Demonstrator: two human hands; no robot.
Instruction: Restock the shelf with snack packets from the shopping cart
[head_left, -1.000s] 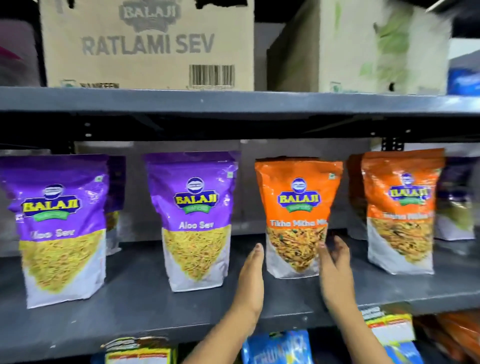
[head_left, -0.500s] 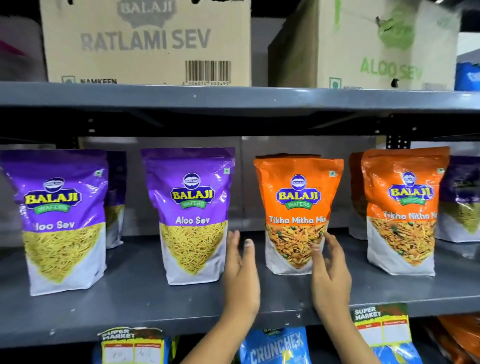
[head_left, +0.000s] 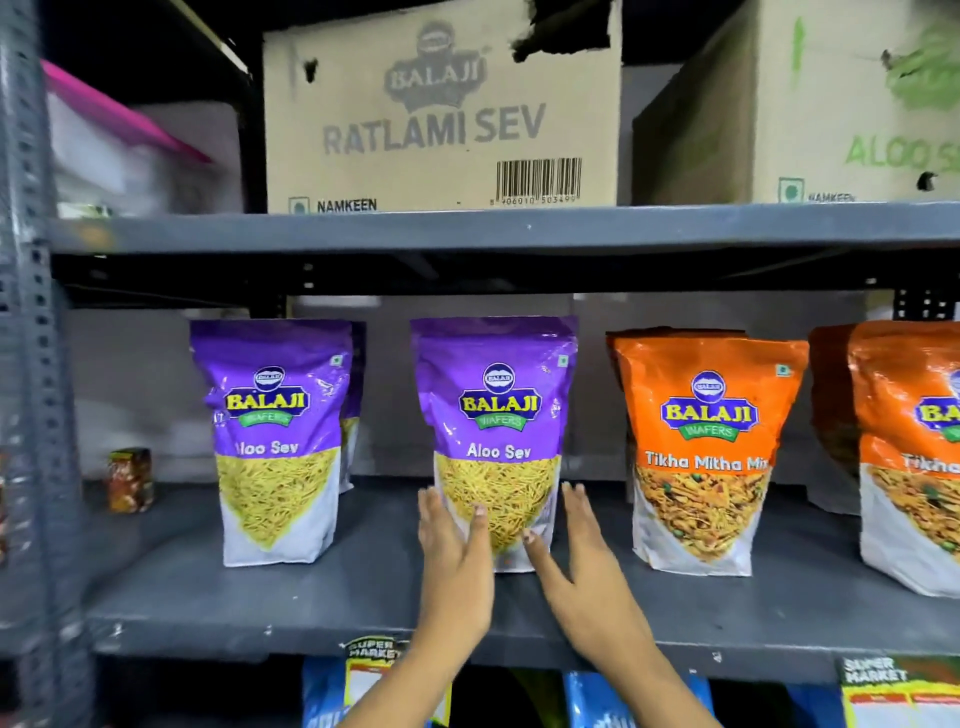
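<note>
A purple Aloo Sev packet stands upright in the middle of the grey shelf. My left hand lies flat against its lower left front, fingers spread. My right hand sits at its lower right corner, thumb touching the front. Neither hand is wrapped around it. A second purple Aloo Sev packet stands to the left, with another partly hidden behind it. An orange Tikha Mitha Mix packet stands to the right, and one more orange packet is cut off by the frame edge. The shopping cart is out of view.
Cardboard boxes marked Ratlami Sev and Aloo Sev fill the shelf above. A small dark jar stands at the far left by the perforated upright. Blue packets and price tags hang below the shelf edge.
Both hands have left the orange Tikha Mitha Mix packet and moved left onto the middle purple Aloo Sev packet. The view has also swung left.
</note>
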